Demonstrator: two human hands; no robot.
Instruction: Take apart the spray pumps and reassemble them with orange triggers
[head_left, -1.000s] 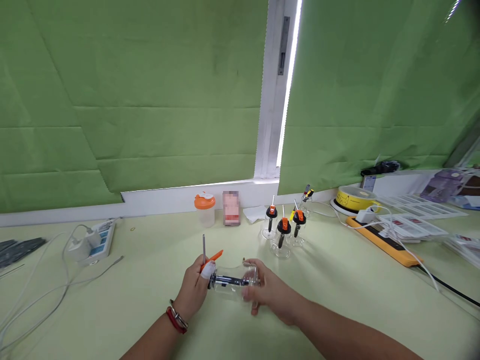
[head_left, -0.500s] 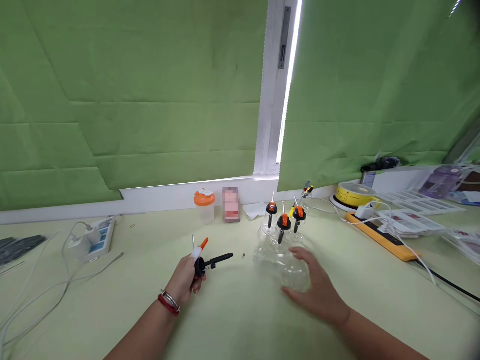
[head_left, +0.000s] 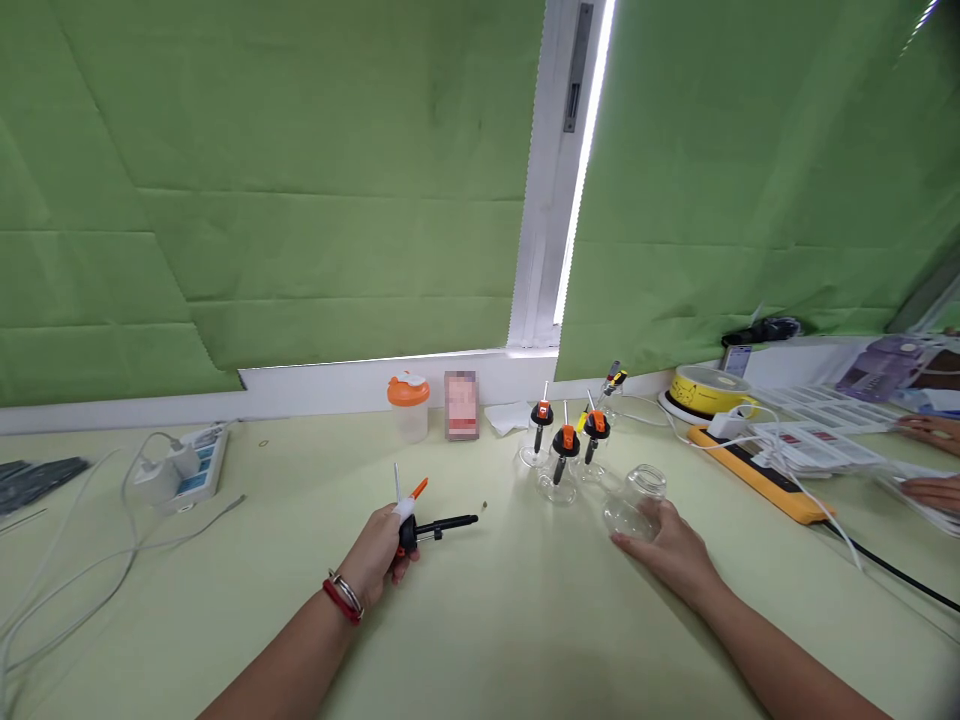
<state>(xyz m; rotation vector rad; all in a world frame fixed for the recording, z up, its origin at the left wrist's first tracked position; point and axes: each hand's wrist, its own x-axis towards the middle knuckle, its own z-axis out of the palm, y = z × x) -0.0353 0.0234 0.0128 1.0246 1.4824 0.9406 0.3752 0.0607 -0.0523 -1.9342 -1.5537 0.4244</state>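
Note:
My left hand (head_left: 382,552) is closed around a black bottle top (head_left: 409,533) with an orange lever, a thin metal tube pointing up and a black stem pointing right. My right hand (head_left: 675,555) grips a clear glass bottle (head_left: 626,512) from its right side. This bottle has no top on it, and its mouth faces up and slightly right; it is at the tabletop. Just left of it stand three glass bottles (head_left: 556,490) fitted with similar black tops (head_left: 566,441), each with an orange part and a metal tube.
Behind are an orange-lidded cup (head_left: 409,410), a pink box (head_left: 461,405) and white paper (head_left: 508,417). White cables and a power strip (head_left: 202,470) lie left. An orange power strip (head_left: 757,475), a yellow round case (head_left: 709,390) and another person's hand (head_left: 934,490) are at right.
My right hand has moved right with the glass bottle, away from the three topped bottles, and turned its mouth up. The left hand holds the bottle top almost in place.

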